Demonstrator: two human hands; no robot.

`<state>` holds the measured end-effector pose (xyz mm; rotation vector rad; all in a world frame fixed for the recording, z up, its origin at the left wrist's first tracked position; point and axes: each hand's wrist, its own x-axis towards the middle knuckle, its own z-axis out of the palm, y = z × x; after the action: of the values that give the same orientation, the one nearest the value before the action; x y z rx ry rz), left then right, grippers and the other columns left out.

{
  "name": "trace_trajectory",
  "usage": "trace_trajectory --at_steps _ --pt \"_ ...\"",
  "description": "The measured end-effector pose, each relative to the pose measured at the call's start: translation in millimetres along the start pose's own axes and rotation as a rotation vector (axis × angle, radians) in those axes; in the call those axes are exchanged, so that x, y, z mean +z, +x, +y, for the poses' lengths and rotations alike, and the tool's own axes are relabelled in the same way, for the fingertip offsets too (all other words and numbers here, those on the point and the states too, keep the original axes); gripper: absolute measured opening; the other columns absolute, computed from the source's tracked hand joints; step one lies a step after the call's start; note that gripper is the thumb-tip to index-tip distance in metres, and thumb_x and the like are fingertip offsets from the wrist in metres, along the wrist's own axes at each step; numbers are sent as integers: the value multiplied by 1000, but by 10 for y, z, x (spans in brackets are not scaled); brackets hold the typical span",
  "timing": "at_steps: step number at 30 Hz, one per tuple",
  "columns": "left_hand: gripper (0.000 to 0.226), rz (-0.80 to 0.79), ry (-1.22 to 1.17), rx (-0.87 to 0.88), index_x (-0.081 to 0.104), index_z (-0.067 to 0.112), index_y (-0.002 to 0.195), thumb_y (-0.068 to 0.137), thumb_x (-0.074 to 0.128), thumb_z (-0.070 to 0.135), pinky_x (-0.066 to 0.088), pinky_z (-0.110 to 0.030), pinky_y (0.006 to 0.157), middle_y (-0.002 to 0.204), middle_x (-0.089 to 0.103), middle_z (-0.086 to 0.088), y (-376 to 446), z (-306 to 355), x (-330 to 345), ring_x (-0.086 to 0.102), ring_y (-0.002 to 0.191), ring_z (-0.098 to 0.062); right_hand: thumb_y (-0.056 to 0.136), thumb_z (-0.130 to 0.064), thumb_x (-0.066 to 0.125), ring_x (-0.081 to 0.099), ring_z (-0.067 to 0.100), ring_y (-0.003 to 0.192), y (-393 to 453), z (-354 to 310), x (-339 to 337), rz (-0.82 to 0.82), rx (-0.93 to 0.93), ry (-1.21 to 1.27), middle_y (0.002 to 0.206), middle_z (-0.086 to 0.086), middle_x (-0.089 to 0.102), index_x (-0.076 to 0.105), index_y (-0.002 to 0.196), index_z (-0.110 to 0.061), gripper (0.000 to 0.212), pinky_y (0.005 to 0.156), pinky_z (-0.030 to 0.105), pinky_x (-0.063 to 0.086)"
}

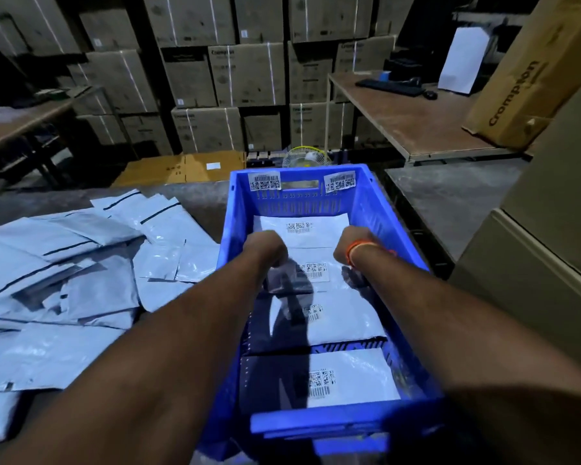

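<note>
A blue plastic crate (pixel 359 199) stands in front of me with barcode stickers on its far wall. Inside lie several white poly mailer packets with barcode labels. Both my arms reach into the crate. My left hand (pixel 265 248) and my right hand (pixel 353 245) are bent downward at the wrists and grip the two sides of one labelled packet (pixel 311 266) near the crate's far end. The fingers are hidden under the hands. An orange thread band circles my right wrist.
A heap of empty grey-white poly mailers (pixel 64 280) covers the table to the left. Stacked cardboard boxes (pixel 245 75) fill the back wall. A wooden desk (pixel 416 119) at right holds a keyboard and mouse. A small fan (pixel 304 159) sits behind the crate.
</note>
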<state>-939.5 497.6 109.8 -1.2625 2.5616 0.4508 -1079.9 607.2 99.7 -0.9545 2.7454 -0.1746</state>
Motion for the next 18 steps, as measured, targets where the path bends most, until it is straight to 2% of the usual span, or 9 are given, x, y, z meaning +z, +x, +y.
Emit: trace_trajectory --at_steps 2,4,6,8,11,13,15,18 --pt "37 65 2 75 59 7 134 100 51 18 49 -31 84 137 59 -9 65 -13 -185 58 126 -30 87 -20 54 64 35 113 -9 -105 -163 84 -66 41 122 16 66 65 120 -4 37 88 37 53" --pt "35 143 -59 51 65 7 128 96 53 13 49 -26 71 129 66 -10 2 -20 -364 64 114 -30 85 -22 58 66 34 104 -54 -238 -316 118 -137 117 112 14 70 71 111 -9 32 81 33 53" --pt "30 284 -190 62 72 12 116 90 58 12 57 -32 77 114 73 -8 -127 -113 -515 69 100 -28 84 -21 61 67 33 97 -139 -392 -420 119 -199 184 103 11 73 76 101 -13 24 80 33 56" --pt "27 364 -295 85 73 12 111 88 58 12 59 -37 83 106 74 -9 -298 -226 -646 70 96 -28 83 -19 62 68 32 91 -252 -561 -476 126 -261 221 96 9 74 78 94 -15 21 79 35 58" --pt "20 409 -427 111 75 12 97 88 58 8 63 -43 75 86 73 -12 -586 -501 -850 73 86 -33 80 -18 60 69 33 84 -419 -842 -555 164 -319 272 89 11 74 76 87 -10 19 71 37 60" --pt "21 421 -521 105 75 17 86 85 60 2 64 -46 71 74 70 -8 -728 -793 -960 72 76 -30 81 -17 60 70 33 82 -533 -1074 -608 184 -369 277 86 13 73 77 87 -9 20 74 41 60" --pt "22 408 -557 89 75 16 88 84 61 0 63 -45 73 79 73 -13 -878 -1126 -1040 70 75 -29 81 -15 59 69 33 84 -657 -1360 -651 219 -428 266 86 14 73 77 88 -7 21 77 40 59" --pt "18 335 -596 60 71 18 91 90 64 2 53 -32 68 84 68 -16 -1045 -1694 -1077 64 78 -26 80 -15 59 68 30 84 -897 -1877 -657 251 -466 281 82 10 72 77 83 -10 19 70 26 50"
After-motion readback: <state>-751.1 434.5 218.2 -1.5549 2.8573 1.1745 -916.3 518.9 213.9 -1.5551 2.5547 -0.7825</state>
